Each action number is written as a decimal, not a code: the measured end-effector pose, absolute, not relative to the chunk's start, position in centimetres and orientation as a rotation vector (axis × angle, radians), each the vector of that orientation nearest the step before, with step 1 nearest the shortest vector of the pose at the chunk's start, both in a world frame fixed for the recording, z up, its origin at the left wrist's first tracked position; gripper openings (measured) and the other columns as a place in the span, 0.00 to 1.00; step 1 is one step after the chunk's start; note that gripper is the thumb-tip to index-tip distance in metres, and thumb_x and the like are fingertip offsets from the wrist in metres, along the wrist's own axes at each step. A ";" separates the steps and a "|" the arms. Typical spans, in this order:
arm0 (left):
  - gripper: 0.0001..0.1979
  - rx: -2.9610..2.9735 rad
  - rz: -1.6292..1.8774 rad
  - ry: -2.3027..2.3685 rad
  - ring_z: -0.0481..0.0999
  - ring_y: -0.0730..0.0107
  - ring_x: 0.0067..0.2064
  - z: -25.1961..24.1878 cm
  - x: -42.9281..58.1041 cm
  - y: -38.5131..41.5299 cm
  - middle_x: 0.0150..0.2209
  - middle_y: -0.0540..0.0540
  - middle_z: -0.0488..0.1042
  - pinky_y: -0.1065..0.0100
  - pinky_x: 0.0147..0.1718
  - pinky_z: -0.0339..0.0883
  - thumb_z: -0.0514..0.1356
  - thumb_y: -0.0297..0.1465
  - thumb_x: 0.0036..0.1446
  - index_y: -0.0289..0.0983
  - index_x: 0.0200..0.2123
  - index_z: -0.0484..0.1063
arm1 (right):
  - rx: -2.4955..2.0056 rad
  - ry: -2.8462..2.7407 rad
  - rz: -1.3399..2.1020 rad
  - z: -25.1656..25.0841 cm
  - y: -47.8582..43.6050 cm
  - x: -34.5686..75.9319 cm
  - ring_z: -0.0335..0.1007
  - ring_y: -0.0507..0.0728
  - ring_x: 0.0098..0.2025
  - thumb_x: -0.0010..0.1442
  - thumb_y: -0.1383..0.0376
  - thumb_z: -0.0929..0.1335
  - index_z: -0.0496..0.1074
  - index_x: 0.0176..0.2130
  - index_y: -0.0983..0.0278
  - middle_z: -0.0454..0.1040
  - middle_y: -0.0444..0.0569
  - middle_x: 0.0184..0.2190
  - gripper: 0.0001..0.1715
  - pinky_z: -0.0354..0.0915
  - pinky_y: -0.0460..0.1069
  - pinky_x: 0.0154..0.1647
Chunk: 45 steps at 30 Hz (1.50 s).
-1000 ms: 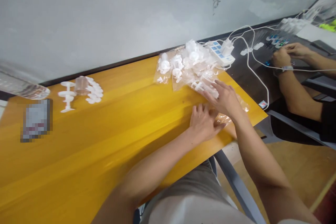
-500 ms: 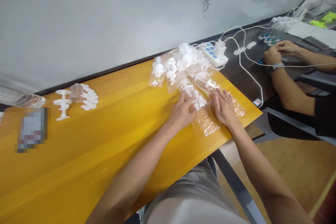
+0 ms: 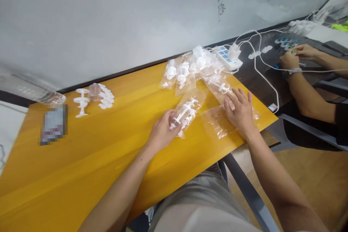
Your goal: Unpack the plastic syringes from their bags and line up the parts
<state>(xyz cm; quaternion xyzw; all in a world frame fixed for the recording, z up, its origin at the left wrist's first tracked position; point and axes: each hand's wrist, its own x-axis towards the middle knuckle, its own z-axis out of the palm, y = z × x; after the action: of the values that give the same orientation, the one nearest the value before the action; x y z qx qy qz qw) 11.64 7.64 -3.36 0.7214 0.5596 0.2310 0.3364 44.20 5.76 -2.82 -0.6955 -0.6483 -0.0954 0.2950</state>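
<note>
My left hand point(image 3: 163, 130) is closed around the near end of a clear plastic bag point(image 3: 187, 110). Inside that bag are a transparent cylinder and several small white plastic parts. My right hand point(image 3: 240, 113) is open, its fingers spread, just above or touching flat clear bags point(image 3: 217, 125) near the table's right end. Just beyond its fingertips lies another filled bag point(image 3: 220, 85) with white parts in it. More filled bags point(image 3: 199, 59) are heaped farther back towards the wall.
A white power strip point(image 3: 227, 58) with plugs and cables stands behind the bags. On the left of the yellow table point(image 3: 114, 145) are white plastic pieces point(image 3: 81, 102), a clear cup point(image 3: 94, 91) and a blurred-out object point(image 3: 54, 123). Another person's hands point(image 3: 295, 56) work at the dark table.
My left hand has moved left and nearer, drawing the filled bag away from the flat ones. My right hand has lifted slightly and its fingers have spread.
</note>
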 end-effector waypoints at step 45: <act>0.23 1.106 0.829 1.266 0.69 0.75 0.25 -1.5 0.8 7.5 0.27 0.50 0.78 0.72 0.26 0.62 0.76 0.45 0.43 0.36 0.38 0.81 | -0.651 -2.635 1.181 0.8 16.8 22.8 0.79 0.61 0.52 0.48 0.65 0.76 0.52 0.76 0.58 0.77 0.54 0.59 0.62 0.71 0.57 0.55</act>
<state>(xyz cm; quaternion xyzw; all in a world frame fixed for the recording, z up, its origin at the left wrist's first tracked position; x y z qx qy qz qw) 0.78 7.46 -1.46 0.4754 0.5445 0.3563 0.5921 22.80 16.78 0.83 -0.2189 -0.8865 0.3974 0.0906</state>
